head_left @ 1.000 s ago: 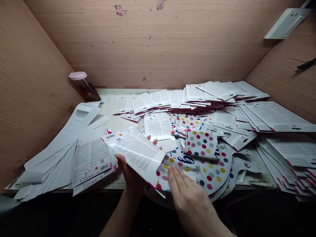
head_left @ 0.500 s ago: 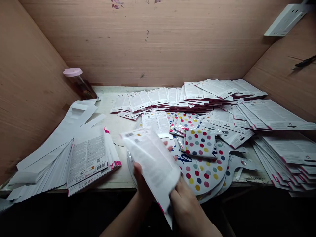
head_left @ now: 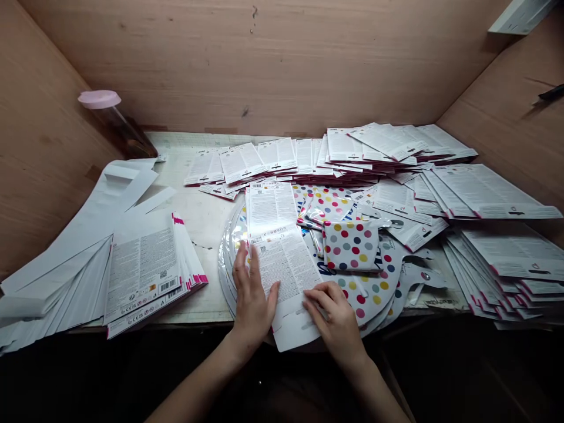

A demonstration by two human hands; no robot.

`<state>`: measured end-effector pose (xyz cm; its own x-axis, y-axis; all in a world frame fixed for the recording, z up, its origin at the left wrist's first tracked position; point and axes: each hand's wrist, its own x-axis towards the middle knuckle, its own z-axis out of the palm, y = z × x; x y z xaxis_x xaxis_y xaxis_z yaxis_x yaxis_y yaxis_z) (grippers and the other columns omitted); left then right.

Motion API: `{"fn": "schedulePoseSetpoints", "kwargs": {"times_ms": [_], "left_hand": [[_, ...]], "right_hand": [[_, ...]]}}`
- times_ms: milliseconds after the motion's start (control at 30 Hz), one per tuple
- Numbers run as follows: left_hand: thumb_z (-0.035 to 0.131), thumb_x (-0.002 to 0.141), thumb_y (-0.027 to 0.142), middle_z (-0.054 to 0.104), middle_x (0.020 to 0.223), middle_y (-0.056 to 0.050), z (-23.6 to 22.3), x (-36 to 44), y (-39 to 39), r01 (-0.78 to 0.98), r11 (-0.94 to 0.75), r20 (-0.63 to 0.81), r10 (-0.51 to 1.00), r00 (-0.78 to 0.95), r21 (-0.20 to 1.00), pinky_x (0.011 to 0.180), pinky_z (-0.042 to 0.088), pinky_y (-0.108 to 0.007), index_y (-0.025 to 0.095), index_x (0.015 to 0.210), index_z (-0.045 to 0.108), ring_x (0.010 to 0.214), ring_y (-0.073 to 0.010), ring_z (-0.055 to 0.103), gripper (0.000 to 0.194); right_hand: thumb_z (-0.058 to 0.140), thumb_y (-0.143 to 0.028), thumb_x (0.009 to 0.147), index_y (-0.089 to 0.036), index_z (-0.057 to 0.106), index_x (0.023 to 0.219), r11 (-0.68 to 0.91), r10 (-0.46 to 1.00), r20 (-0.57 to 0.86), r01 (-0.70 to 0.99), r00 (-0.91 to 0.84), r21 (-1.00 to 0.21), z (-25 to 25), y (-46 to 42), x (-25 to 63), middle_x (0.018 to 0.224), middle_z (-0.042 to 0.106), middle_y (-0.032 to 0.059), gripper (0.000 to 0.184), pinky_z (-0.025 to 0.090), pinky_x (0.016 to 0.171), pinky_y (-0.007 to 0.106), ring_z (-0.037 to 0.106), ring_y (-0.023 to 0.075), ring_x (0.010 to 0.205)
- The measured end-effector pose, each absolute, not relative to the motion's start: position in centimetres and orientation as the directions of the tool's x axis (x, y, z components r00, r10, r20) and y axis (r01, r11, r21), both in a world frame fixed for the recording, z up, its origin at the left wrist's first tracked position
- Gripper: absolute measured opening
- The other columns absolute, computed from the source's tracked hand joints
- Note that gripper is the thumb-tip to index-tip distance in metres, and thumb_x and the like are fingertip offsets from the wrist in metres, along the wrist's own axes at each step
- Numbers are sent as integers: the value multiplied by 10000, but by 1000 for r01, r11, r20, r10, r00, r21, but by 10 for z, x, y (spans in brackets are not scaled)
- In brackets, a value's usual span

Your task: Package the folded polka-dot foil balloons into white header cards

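Note:
A white printed card envelope [head_left: 288,267] lies in front of me, its plain flap [head_left: 297,329] toward the table's front edge. My left hand [head_left: 253,296] rests along the envelope's left side, fingers stretched out and thumb on the print. At the right edge, near the flap, the bent fingers of my right hand [head_left: 332,311] press together on the card. Underneath are round foil balloons with coloured dots [head_left: 388,288], flat and stacked. Another printed envelope [head_left: 271,202] lies just beyond. A folded dotted foil balloon [head_left: 351,245] sits to the right of it.
Printed envelopes [head_left: 145,276] and blank white ones [head_left: 74,288] are fanned out at the left. More envelope piles line the back [head_left: 259,161] and right side [head_left: 515,252]. A pink-lidded jar [head_left: 117,126] leans in the back left corner. Wooden panels [head_left: 282,76] enclose the table.
The envelope has come down from the air onto the balloons and lies flat. My left hand has opened beside it; my right hand has moved to its lower right edge. The view has shifted slightly.

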<state>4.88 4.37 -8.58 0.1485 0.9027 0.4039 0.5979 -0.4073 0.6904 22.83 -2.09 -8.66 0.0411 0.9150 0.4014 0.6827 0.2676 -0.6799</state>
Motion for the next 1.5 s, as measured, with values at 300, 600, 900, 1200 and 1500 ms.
{"fn": "schedulePoseSetpoints", "kwargs": {"times_ms": [300, 600, 900, 1200, 1500], "left_hand": [[579, 775, 712, 464, 1457, -205, -103, 27, 1, 604, -759, 264, 651, 712, 242, 1118, 313, -586, 77, 1415, 437, 1390, -403, 351, 913], [596, 810, 615, 472, 1453, -202, -117, 31, 1, 606, -766, 315, 641, 700, 213, 1175, 155, -546, 66, 1380, 477, 1413, -396, 310, 800], [593, 811, 611, 466, 1459, -200, -119, 33, -1, 619, -753, 318, 656, 685, 221, 1187, 97, -539, 61, 1390, 461, 1433, -390, 270, 808], [522, 925, 275, 483, 1455, -158, -115, 15, 12, 505, -813, 346, 581, 737, 289, 1156, 241, -573, 141, 1483, 346, 1433, -350, 293, 600], [592, 903, 168, 748, 1017, -50, -104, -3, 9, 399, -865, 511, 501, 698, 304, 896, 520, -368, 202, 1326, 547, 923, -200, 658, 427]], "right_hand": [[572, -158, 920, -196, 641, 921, 252, 928, 372, 683, 31, -685, -101, -20, 240, 934, 549, 59, 78, 523, 798, 363, 569, 198, 899], [522, -185, 944, -201, 628, 886, 223, 951, 309, 675, 8, -703, -99, -12, 245, 906, 552, 59, 122, 527, 777, 347, 573, 200, 883], [431, -149, 965, -187, 513, 833, 300, 941, 301, 791, -154, -533, -105, -5, 243, 839, 506, 64, 160, 475, 742, 382, 490, 214, 807], [594, -238, 912, -220, 484, 734, 372, 882, -40, 744, -470, -555, -58, -72, 299, 751, 549, 11, 210, 478, 533, 250, 541, 150, 650], [488, -110, 950, -137, 623, 1222, 617, 762, 451, 733, -465, -287, -96, -37, 236, 1073, 700, 120, 305, 527, 859, 431, 611, 254, 1008]]}}
